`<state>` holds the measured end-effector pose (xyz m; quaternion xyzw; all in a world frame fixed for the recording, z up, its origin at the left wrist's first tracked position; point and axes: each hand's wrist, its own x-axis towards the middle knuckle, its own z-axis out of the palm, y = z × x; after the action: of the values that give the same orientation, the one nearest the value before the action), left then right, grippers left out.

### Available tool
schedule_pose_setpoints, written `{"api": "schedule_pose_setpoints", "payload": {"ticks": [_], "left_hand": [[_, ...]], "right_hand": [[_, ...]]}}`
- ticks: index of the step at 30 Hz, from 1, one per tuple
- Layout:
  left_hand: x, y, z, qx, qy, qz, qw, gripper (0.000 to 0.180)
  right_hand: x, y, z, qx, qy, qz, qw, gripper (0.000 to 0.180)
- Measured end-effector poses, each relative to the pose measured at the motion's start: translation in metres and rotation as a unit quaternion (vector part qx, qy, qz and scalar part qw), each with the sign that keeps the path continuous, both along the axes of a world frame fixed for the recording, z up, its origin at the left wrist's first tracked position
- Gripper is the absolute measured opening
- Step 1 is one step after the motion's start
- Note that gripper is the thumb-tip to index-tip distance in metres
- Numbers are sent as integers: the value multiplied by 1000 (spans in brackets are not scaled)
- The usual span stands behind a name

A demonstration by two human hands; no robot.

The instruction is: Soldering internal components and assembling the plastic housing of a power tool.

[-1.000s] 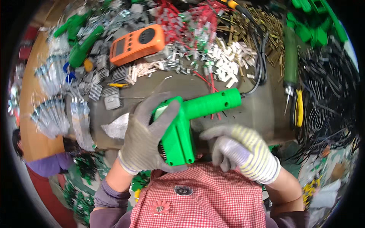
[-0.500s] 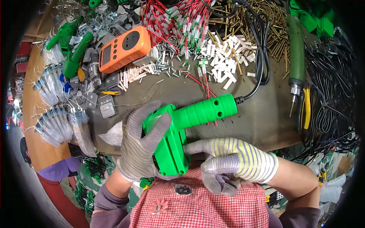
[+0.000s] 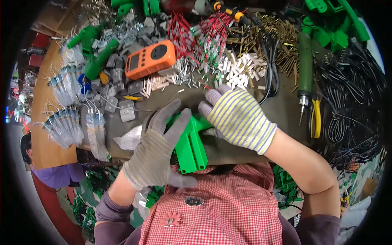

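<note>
Frame centre: green plastic tool housing (image 3: 191,151) is being gripped by right hand (image 3: 243,120); left hand (image 3: 153,151) is being held wide; tipping is being risked by one-sided support.

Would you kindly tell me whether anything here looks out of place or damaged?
Nothing looks plainly damaged. The orange meter sits askew among loose parts, and a white piece lies just off the white heap, which looks untidy. The green housing by the left hand shows no visible break, though the right hand covers part of it.
</note>
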<state>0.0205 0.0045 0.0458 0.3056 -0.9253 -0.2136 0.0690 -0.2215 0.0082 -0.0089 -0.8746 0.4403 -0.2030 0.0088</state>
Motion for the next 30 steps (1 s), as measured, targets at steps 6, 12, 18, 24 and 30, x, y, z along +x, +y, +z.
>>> {"api": "schedule_pose_setpoints", "payload": {"ticks": [6,12,18,24,30], "left_hand": [[-44,13,37,-140,12,10,990,120],[-66,-12,-25,-183,235,36,954,89],[-41,-24,10,-213,207,89,951,74],[-48,-27,-23,-126,140,81,979,71],[-29,-57,-11,-123,108,144,976,44]], "right_hand": [[1,5,14,29,22,2,999,30],[-1,-4,-2,-9,-9,3,1000,20],[-3,2,12,48,24,-2,999,32],[-2,3,17,46,22,5,999,36],[-32,-24,28,-11,-99,-66,993,20]]}}
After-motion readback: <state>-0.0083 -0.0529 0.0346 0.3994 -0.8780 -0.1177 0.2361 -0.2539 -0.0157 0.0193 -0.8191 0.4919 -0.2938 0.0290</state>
